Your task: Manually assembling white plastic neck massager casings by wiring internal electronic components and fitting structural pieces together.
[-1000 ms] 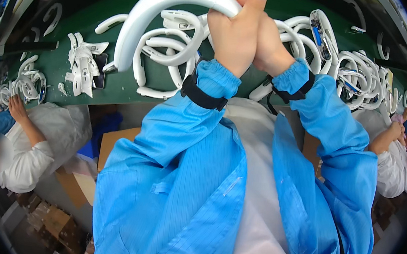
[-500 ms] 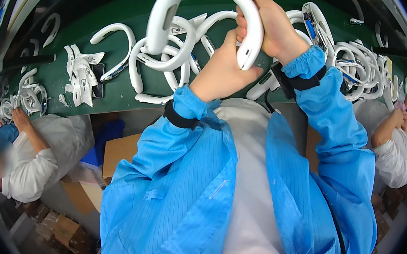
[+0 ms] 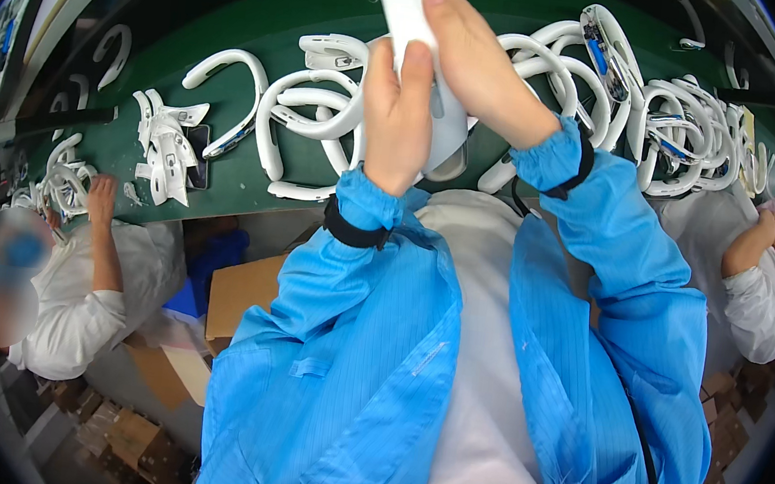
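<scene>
A white curved neck fan (image 3: 403,0) is raised above the bench, turned nearly edge-on, so much of its curve is hidden by my hands. My left hand (image 3: 398,125) is closed on its near part, with the thumb and a finger against the shell. From the right, my right hand (image 3: 490,78) grips the same neck fan higher up, its fingertips near the upper part. Below and behind my hands, white ring-shaped neck fan pieces (image 3: 303,125) lie loosely overlapped on the green bench (image 3: 230,195).
A stack of white shell pieces (image 3: 167,148) lies at left beside a dark flat phone-like object (image 3: 198,156). More neck fans (image 3: 687,132) are heaped at right. Co-workers in white sleeves (image 3: 76,327) sit on both sides. Cardboard boxes (image 3: 245,295) stand below the bench.
The neck fan has turned from facing me as an open curve to nearly edge-on. Both hands shifted slightly left, and my right hand came lower and flatter against it.
</scene>
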### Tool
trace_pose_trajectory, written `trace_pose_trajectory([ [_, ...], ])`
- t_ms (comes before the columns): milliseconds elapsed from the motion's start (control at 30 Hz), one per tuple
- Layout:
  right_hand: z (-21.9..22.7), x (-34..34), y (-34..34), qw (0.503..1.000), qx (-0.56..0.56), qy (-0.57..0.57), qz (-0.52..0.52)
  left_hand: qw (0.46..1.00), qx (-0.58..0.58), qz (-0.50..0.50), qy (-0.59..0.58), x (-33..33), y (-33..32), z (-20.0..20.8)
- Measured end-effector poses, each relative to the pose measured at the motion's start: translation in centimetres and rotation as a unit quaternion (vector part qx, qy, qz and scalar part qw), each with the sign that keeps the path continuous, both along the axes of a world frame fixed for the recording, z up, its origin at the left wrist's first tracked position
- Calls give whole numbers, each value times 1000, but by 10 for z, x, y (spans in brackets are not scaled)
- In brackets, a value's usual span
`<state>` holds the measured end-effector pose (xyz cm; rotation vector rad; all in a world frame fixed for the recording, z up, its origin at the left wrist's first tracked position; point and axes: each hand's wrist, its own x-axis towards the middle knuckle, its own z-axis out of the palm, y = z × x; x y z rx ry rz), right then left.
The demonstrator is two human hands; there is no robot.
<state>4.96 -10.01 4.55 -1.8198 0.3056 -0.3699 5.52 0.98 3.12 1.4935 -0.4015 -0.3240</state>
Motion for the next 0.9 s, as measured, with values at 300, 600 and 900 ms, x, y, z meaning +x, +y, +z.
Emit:
trace_pose_trajectory([
  [300, 8, -58, 10, 965, 25, 79, 249, 977, -160, 7, 139, 14, 14, 6],
  [600, 16, -78, 29, 955, -154, 139, 213, 924, -166, 18, 343, 29, 31, 14],
  [900, 1, -30, -6, 943, 310, -51, 105, 955, -114, -52, 268, -2, 1, 26],
])
